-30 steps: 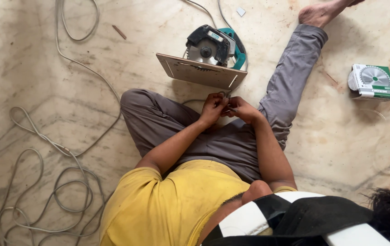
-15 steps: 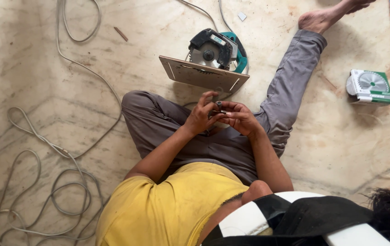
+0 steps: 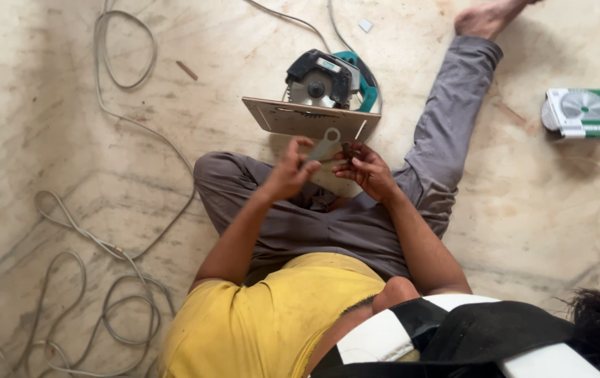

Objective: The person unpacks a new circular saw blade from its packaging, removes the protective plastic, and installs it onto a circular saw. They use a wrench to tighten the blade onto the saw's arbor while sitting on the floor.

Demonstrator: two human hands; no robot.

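Observation:
I sit on a stone floor with my legs spread, in grey trousers and a yellow shirt. A circular saw (image 3: 324, 91) lies on its side between my legs, its flat base plate (image 3: 307, 119) facing me. My left hand (image 3: 289, 171) holds a flat grey ring spanner (image 3: 326, 145) that points up toward the plate. My right hand (image 3: 364, 168) pinches a small dark part (image 3: 347, 150) beside the spanner's head. Both hands hover just in front of the saw.
A packaged saw blade (image 3: 581, 112) lies on the floor at the right. Grey cable (image 3: 104, 245) loops across the floor at the left, and the saw's cord (image 3: 293, 19) runs off the top. My bare foot (image 3: 485, 17) rests at the top right.
Both hands have lifted off my lap and moved up toward the saw's base plate. The spanner now shows in my left hand, and the hands have drawn slightly apart.

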